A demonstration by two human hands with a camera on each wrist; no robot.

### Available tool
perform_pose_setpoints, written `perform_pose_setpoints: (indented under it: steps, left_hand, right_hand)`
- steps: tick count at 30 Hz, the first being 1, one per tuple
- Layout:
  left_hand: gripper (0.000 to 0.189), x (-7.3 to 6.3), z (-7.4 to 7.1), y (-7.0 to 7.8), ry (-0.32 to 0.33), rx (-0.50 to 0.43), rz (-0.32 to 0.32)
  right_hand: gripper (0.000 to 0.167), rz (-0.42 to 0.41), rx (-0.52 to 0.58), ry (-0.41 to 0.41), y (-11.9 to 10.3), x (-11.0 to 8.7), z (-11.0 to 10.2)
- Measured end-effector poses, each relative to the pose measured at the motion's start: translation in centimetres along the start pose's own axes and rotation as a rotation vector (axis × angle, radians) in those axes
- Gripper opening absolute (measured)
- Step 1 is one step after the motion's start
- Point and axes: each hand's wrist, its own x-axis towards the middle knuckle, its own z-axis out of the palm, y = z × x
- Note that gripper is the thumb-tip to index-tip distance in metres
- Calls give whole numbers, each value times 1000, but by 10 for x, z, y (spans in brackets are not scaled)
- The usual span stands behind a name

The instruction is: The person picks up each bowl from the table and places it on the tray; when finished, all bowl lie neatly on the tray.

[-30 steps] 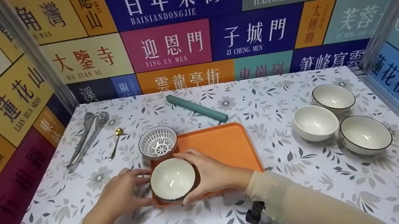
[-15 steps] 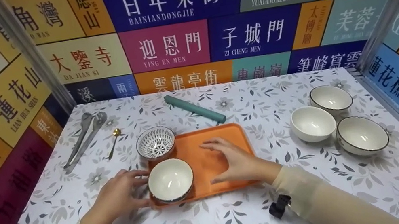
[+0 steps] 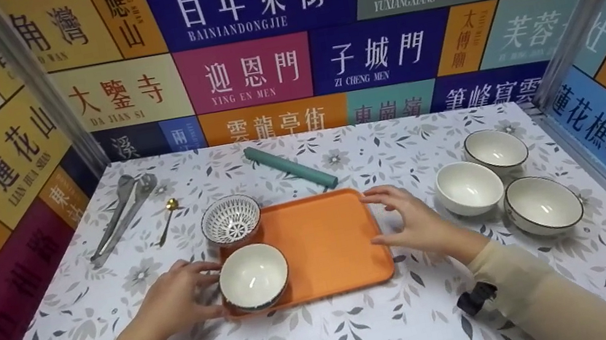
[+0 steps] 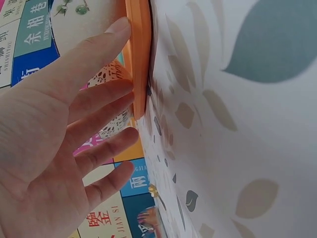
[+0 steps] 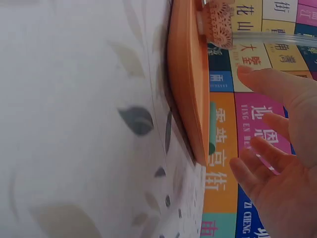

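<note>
An orange tray (image 3: 329,246) lies on the table in the head view. A cream bowl (image 3: 254,275) sits on its front left corner, and a black-and-white patterned bowl (image 3: 231,220) at its back left corner. My left hand (image 3: 168,306) is beside the cream bowl, fingers extended. In the left wrist view, its thumb and fingers (image 4: 106,101) reach the tray's rim (image 4: 140,59); whether they press it I cannot tell. My right hand (image 3: 421,224) is at the tray's right edge, fingers spread and holding nothing. The right wrist view shows this hand (image 5: 287,168) above the tray's rim level.
Three bowls stand close together on the right: a plain white one (image 3: 469,188) and two dark-rimmed ones, one behind (image 3: 497,148) and one in front (image 3: 545,204). Grey tongs (image 3: 121,217) and a small gold spoon (image 3: 167,222) lie left. A green rod (image 3: 290,167) lies behind the tray.
My right hand has let go of the cream bowl and moved right across the tray to its right edge. The left hand and the bowl stay in nearly the same place.
</note>
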Motion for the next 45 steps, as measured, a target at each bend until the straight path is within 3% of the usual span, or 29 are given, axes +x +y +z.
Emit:
perform_pose_setpoints:
  steps: [9,25,39,45]
  left_hand:
    - [62,2,1,0,-1,2,-1]
    - [61,-1,-1,1,-3,11,8]
    - [62,1,-1,2,-12,-5,-23]
    - [59,1,-1,2,-13,15,0]
  right_hand:
    - [69,31,-247,-19,25,-9,-44]
    - [75,97,-299,0,46,-28,-98]
    - [95,251,-323,-75,59,-40,-134]
    - [102,290,-344,-105,65,-43,-143]
